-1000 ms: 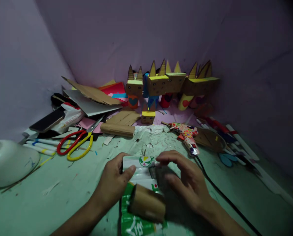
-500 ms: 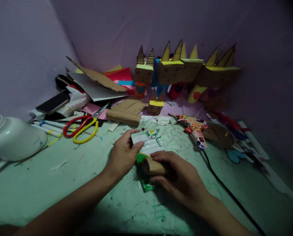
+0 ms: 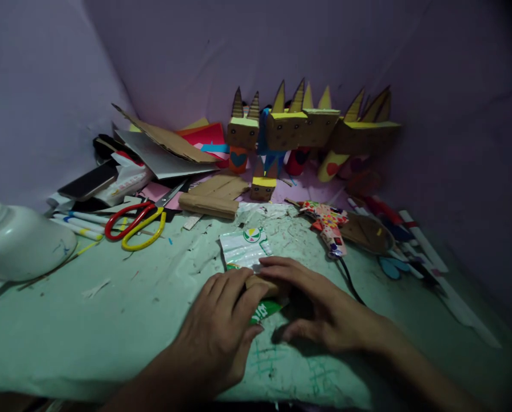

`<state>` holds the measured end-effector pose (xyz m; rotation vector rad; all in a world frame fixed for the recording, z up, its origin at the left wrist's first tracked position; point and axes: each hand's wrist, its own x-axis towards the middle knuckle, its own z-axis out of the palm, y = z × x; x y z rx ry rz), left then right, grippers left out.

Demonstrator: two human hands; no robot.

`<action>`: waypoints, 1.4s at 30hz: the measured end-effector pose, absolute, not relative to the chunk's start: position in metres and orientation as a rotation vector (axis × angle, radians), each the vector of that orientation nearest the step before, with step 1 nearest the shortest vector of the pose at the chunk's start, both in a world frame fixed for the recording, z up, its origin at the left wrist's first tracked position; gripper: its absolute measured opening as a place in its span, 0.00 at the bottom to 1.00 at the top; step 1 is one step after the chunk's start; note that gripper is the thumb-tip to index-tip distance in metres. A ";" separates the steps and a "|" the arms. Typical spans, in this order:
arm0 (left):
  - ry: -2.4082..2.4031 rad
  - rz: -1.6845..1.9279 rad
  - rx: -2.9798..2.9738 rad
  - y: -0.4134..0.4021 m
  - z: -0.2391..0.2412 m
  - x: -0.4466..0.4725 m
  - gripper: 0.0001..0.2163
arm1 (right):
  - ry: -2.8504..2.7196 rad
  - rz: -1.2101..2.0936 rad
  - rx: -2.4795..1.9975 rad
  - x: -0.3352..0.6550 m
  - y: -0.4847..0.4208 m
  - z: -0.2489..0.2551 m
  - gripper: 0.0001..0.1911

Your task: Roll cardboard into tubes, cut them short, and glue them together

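Observation:
A short brown cardboard roll (image 3: 264, 285) lies between my two hands, mostly covered by them. My left hand (image 3: 223, 320) is closed about its left end, with the fingers on top and the thumb on the near side. My right hand (image 3: 316, 300) curves over the right end with its fingers on the roll, while the thumb stands lower and apart. Under the roll is a flattened green and white plastic wrapper (image 3: 242, 250), whose silvery-white part with a round logo shows beyond my fingers.
Red-and-yellow-handled scissors (image 3: 142, 226) and markers (image 3: 78, 225) lie to the left, near a white jar (image 3: 24, 243). A flower-patterned glue gun (image 3: 328, 223) with a black cord is at right. Cardboard figures (image 3: 284, 131) stand at the back beside stacked paper and cardboard (image 3: 165, 137).
My left hand has let go of the wrapper's far part and come nearer, onto the roll's left end. The roll has been lowered onto the wrapper. The view has shifted slightly.

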<state>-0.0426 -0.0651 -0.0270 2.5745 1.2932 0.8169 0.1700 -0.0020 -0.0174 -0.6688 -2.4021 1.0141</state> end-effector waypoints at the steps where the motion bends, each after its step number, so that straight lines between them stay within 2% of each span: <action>1: 1.288 0.843 2.581 -0.064 -0.028 -0.042 0.23 | -2.408 1.009 -0.661 0.170 -0.002 -0.018 0.34; 6: 1.264 1.005 2.490 -0.061 -0.028 -0.047 0.19 | -2.276 0.780 -0.678 0.166 -0.010 -0.025 0.22; 9: 1.236 1.060 2.393 -0.064 -0.030 -0.053 0.16 | -2.248 0.728 -0.680 0.163 -0.019 -0.029 0.22; 15: 1.214 1.125 2.508 -0.064 -0.035 -0.055 0.19 | -2.339 0.520 -0.806 0.164 -0.029 -0.036 0.29; 18: 1.232 1.144 2.511 -0.063 -0.033 -0.052 0.18 | -2.407 0.399 -0.838 0.163 -0.028 -0.036 0.25; 32: 1.352 1.038 2.204 -0.056 -0.022 -0.048 0.12 | -2.292 0.601 -0.812 0.150 -0.012 -0.027 0.15; 36: 1.489 0.881 2.200 -0.051 -0.017 -0.046 0.10 | -2.316 0.672 -0.895 0.145 -0.007 -0.023 0.13; 42: 1.725 0.589 2.249 -0.040 -0.012 -0.045 0.13 | -2.330 0.840 -1.052 0.137 0.002 -0.013 0.13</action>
